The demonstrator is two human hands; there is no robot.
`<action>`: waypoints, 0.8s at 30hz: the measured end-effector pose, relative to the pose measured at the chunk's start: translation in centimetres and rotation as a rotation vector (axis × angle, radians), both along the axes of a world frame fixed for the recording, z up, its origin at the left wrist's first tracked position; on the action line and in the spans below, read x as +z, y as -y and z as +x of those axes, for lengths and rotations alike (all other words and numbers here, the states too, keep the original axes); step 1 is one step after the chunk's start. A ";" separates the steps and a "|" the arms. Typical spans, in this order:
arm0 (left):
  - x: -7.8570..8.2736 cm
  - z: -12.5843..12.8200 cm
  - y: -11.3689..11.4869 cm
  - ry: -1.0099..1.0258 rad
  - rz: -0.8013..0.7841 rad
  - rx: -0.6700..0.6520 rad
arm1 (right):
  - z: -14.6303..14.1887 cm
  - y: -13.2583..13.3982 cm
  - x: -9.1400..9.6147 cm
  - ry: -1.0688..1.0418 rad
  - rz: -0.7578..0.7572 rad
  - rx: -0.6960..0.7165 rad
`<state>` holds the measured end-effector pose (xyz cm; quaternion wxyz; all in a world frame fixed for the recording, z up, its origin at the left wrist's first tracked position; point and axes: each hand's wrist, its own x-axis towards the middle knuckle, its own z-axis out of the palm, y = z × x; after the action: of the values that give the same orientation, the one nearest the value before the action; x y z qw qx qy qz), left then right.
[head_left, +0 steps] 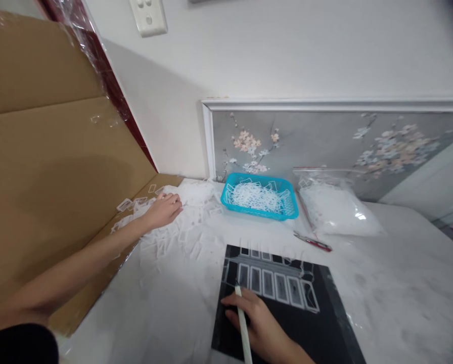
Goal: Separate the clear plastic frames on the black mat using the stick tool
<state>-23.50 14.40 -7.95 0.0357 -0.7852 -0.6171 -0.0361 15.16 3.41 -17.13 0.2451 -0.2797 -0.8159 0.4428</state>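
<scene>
My right hand is closed around a slim white pen-like tool with a thin dark tip. That tip is at the left end of a row of small rectangular pieces with whitish borders on a black board. Another row of pieces lies along the board's far edge. Over to the left, my left hand rests with curled fingers on a loose pile of thin clear-white rectangular frames. Whatever its fingertips hold is hidden.
A turquoise plastic basket holds many thin white frames. Right of it stand a clear zip bag of white pieces and a red-handled cutter. A tall cardboard sheet borders the left side; a wall with a flowered panel stands behind.
</scene>
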 end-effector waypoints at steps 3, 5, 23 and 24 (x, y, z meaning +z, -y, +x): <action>3.9 1.9 1.2 0.137 0.075 0.022 | -0.1 -0.4 0.7 -0.042 -0.036 -0.049; 7.0 3.8 2.6 0.265 0.062 0.010 | -0.5 -1.0 1.6 -0.086 -0.058 -0.133; 9.7 13.9 9.5 1.300 -0.721 -0.120 | -1.9 -3.3 7.7 -0.595 -0.956 0.060; 9.3 14.0 9.5 1.263 -0.718 -0.124 | -1.6 -3.1 7.3 -0.549 -0.961 0.083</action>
<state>-9.47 4.89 1.31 -0.5892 -0.6115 -0.4481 -0.2795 13.52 6.50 -9.88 0.2760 -0.2018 -0.4387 0.8310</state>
